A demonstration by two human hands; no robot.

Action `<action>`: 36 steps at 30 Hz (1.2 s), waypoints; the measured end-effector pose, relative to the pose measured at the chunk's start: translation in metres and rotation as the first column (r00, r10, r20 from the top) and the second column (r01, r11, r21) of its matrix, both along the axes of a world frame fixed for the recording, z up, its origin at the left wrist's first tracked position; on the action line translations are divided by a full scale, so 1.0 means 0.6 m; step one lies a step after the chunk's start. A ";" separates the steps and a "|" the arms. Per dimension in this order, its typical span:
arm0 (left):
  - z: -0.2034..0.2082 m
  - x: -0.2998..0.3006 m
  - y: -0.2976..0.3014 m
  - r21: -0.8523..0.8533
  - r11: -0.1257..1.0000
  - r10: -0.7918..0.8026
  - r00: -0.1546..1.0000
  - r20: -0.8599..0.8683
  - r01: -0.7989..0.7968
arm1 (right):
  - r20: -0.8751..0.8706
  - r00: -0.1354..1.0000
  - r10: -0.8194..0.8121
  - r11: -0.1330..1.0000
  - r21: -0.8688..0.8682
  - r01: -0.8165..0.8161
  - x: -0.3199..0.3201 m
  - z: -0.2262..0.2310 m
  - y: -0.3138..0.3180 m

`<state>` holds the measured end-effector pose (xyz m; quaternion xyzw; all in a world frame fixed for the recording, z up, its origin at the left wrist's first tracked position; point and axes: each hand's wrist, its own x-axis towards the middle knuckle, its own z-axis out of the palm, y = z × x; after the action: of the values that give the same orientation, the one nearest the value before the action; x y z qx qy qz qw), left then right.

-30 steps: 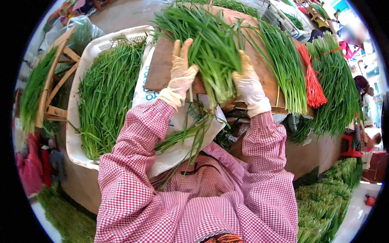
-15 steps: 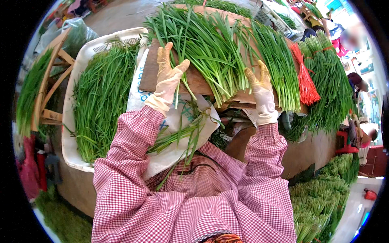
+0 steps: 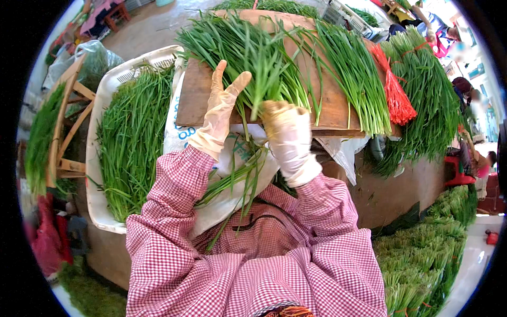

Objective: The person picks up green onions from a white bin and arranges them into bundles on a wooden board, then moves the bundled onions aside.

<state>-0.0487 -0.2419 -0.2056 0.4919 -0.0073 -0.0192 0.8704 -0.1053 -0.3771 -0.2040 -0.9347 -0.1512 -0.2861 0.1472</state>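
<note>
Green stalks, one board, one spread left hand, one curled right hand

red-and-white checked smock, gathered cuffs; cream gloves, yellowish fingers

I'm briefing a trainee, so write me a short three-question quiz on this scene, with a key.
1. True or false: the left hand is balled into a fist.
2. What lies directly to the right of the red tie strips? A) a wooden stand; B) a banded chive bundle; C) the left checked sleeve.
3. Fill in: the white crate on the person's left holds ____.

Key: 1. False, its thumb and fingers are spread. 2. B. 3. Green chives.
</note>
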 end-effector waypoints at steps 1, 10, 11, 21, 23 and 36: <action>0.002 0.003 0.001 -0.022 1.000 -0.014 1.000 -0.027 0.013 | -0.075 0.997 0.011 1.000 -0.011 -0.012 0.003 -0.012 0.019; -0.061 0.030 0.031 0.465 0.868 0.076 0.974 0.216 -0.171 | -0.304 0.915 0.266 0.779 0.626 -0.019 -0.021 0.055 -0.080; -0.056 0.030 0.023 0.466 0.871 0.069 0.978 0.198 -0.156 | -0.213 0.968 0.131 0.792 0.610 0.026 0.001 0.046 -0.118; -0.007 0.041 -0.009 0.552 0.827 0.119 0.993 0.015 -0.108 | -0.102 0.990 0.096 0.909 0.415 -0.046 0.123 -0.038 -0.081; -0.014 0.046 -0.014 0.586 0.803 0.089 0.994 0.058 -0.106 | -0.038 0.986 0.164 0.869 0.479 -0.126 0.113 -0.035 -0.018; -0.048 -0.003 0.072 -0.155 0.956 0.230 0.964 -0.136 -0.250 | -0.314 0.892 0.326 0.311 0.926 0.213 0.072 -0.060 -0.071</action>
<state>-0.0504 -0.1987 -0.2347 0.4110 0.1016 0.0589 0.9040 -0.0622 -0.4196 -0.2399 -0.6996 0.0500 -0.0905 0.7070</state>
